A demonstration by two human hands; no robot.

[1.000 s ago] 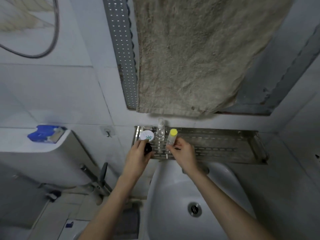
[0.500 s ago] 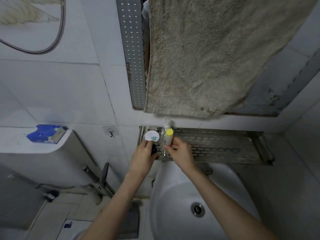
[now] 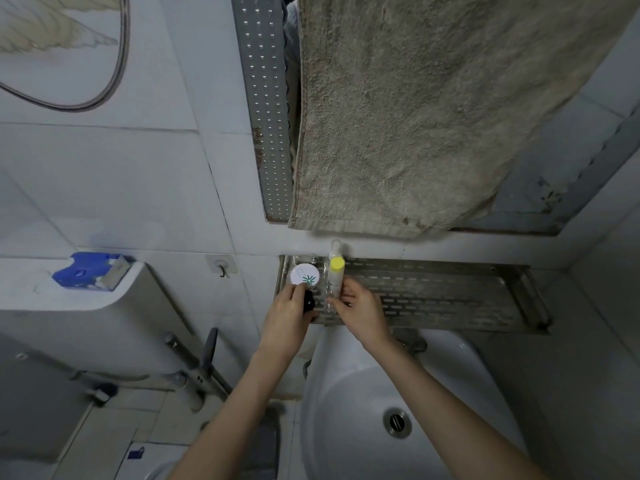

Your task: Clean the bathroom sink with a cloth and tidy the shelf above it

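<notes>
Right hand (image 3: 362,306) pinches the upright bottle (image 3: 335,280) at the shelf's (image 3: 433,292) left end; left hand (image 3: 289,315), just left, grips a black thing (image 3: 308,302).

Perforated steel shelf (image 3: 433,292) on the wall at frame centre, just above white sink (image 3: 346,410) at lower centre, bearing at its left end a white-lidded round jar (image 3: 304,274), an upright yellow-capped bottle (image 3: 335,275) pinched low by right hand (image 3: 360,310), a clear bottle (image 3: 336,247) behind, a small black object (image 3: 308,301) in left hand (image 3: 287,313).
</notes>
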